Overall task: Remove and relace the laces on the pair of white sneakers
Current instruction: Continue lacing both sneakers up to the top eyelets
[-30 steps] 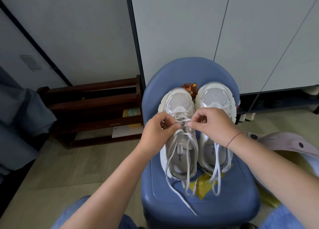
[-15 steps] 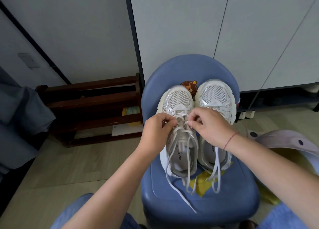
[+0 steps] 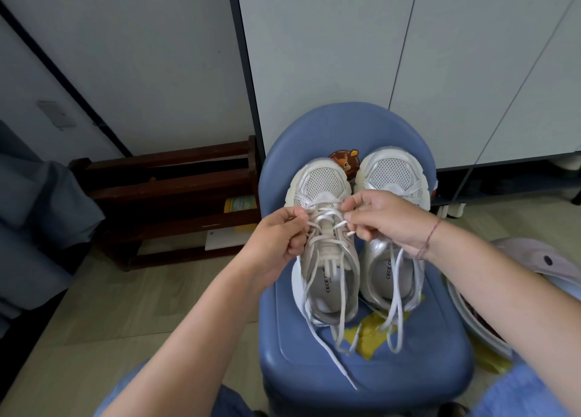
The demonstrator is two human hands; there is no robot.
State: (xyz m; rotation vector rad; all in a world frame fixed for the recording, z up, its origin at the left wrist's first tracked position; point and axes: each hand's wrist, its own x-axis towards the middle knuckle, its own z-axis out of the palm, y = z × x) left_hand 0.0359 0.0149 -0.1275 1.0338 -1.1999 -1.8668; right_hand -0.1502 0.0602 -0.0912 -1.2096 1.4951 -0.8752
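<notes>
Two white sneakers stand side by side, toes away from me, on a blue plastic chair (image 3: 371, 369). My left hand (image 3: 279, 237) pinches the lace at the left eyelets of the left sneaker (image 3: 323, 184). My right hand (image 3: 386, 218) pinches the same white lace (image 3: 327, 215) at the shoe's right side, near the lower rows. Its long loose ends (image 3: 330, 353) trail over the heel onto the seat. The right sneaker (image 3: 390, 171) sits partly under my right hand, its loose lace (image 3: 397, 306) hanging over its opening.
A dark wooden shoe rack (image 3: 169, 196) stands on the floor to the left of the chair. Grey cabinet doors (image 3: 330, 55) rise behind. A pale round basin (image 3: 534, 259) lies at the right. A yellow sticker (image 3: 371, 331) is on the seat.
Both hands have shifted a little toward the toe of the left sneaker and spread slightly apart, drawing the lace sideways across the eyelets.
</notes>
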